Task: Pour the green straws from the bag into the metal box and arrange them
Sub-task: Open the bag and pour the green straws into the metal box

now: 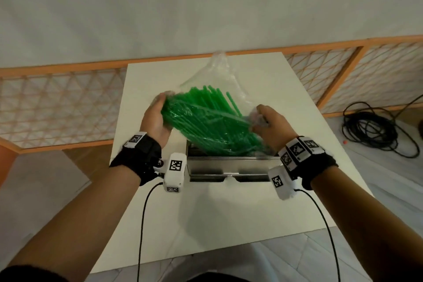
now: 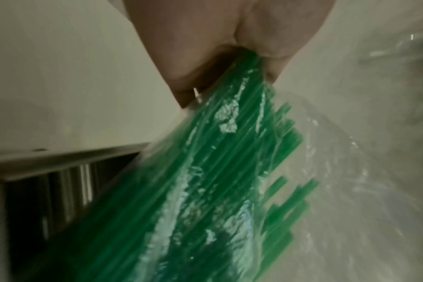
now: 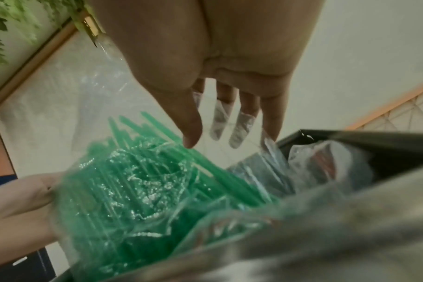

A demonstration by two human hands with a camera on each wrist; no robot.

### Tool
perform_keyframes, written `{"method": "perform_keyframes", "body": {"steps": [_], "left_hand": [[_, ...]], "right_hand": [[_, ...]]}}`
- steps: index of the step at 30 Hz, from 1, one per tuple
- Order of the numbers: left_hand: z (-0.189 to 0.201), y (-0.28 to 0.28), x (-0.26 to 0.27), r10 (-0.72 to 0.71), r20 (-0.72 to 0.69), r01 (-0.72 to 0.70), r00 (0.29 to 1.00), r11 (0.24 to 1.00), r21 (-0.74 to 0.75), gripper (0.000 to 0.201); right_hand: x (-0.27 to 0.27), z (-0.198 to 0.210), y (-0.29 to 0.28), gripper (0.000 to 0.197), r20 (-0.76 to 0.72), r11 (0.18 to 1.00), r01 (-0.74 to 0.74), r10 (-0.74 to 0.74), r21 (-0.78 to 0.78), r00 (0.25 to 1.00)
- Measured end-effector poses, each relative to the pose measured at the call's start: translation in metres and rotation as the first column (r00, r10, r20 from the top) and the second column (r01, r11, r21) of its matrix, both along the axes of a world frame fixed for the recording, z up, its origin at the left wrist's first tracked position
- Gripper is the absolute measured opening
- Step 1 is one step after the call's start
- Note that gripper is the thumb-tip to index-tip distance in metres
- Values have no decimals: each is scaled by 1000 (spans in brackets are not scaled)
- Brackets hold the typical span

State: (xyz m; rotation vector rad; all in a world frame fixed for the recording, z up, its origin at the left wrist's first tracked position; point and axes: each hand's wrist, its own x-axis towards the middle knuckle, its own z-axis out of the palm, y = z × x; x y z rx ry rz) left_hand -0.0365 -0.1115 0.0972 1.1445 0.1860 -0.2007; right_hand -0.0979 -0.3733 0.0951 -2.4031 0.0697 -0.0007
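A clear plastic bag point(image 1: 212, 71) full of green straws point(image 1: 206, 121) hangs tilted over the metal box point(image 1: 229, 165), its lower end down inside the box. My left hand point(image 1: 160, 119) grips the left side of the straw bundle through the film; in the left wrist view its fingers point(image 2: 205, 63) curl round the straws point(image 2: 205, 190) above the box point(image 2: 61, 171). My right hand point(image 1: 265, 121) holds the bag's right edge. In the right wrist view its fingertips point(image 3: 242, 129) lie behind the film, thumb in front, above the straws point(image 3: 133, 181) and the box rim point(image 3: 374, 139).
The box stands on a white table point(image 1: 229, 224), whose front half is bare. A lattice screen point(image 1: 57, 103) with an orange frame runs behind the table. Black cables point(image 1: 375, 130) lie coiled on the floor at the right.
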Motion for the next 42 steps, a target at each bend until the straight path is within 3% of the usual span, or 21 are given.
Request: {"method": "perform_keyframes", "body": {"steps": [3,5,8,10,12,16,19,20,22,24,26,27,30,31,34,35,37,38,39,41,42], "left_hand": [[1,7,3,60,1,-60,998,993,-103,31],[-1,10,3,75,5,-75,997,994,-80,36],[-4,10,-1,7,-25,-2,1000,981,196,33],[-4,13,-1,61,-23,-50,998,944,326,32],[-1,13,0,124,30,-128,992,954,270,33],[5,5,0,194,65,-202,979,965,164,35],[15,4,3,197,71,-199,978,980,25,44],[16,4,1,177,60,-178,982,984,13,45],[13,4,0,139,36,-141,990,988,57,44],[14,0,-6,4,-22,1,1000,968,252,35],[14,3,-9,4,-40,13,999,904,428,28],[14,8,-8,68,-9,-58,998,905,421,28],[19,18,-6,159,36,-162,987,979,121,47],[22,16,-6,108,38,-112,993,986,119,51],[29,6,-9,30,49,-45,998,931,361,44],[31,6,-10,19,57,-40,998,918,395,39],[36,7,-13,-23,61,-1,998,927,375,35],[39,8,-14,-25,69,0,997,941,338,35],[43,7,-14,-1,87,-25,996,957,289,36],[50,7,-11,58,121,-76,991,986,151,39],[53,8,-9,64,131,-76,989,994,83,41]], "right_hand": [[-4,9,4,10,153,997,-20,9,75,988],[-3,7,7,8,177,985,-44,14,166,984],[-1,8,2,14,3,984,-136,136,119,991],[2,13,-6,9,94,986,-160,155,41,983],[5,17,-16,8,254,986,-127,96,106,962],[5,18,-19,6,160,968,-178,150,179,976],[8,21,-19,10,298,966,-186,127,177,946],[8,23,-19,11,287,963,-199,142,180,947],[11,19,-19,22,120,953,-272,257,133,959],[14,5,-21,38,-111,930,-366,360,-33,926],[14,-7,-24,42,-246,925,-373,347,-69,905],[14,-12,-23,39,-253,935,-353,334,-33,908],[9,-18,-16,23,-184,947,-318,305,-50,935],[9,-21,-13,20,-202,944,-318,296,-86,934],[9,-25,-6,18,-298,924,-352,298,-148,907],[9,-22,-5,35,-275,922,-373,335,-98,901],[8,-7,0,75,-186,914,-368,396,167,899],[8,2,3,74,-136,897,-335,384,289,913],[10,9,8,60,-104,881,-296,356,370,929],[18,18,17,23,-51,906,-223,258,360,965],[23,19,19,18,-15,919,-187,204,347,979]]}}
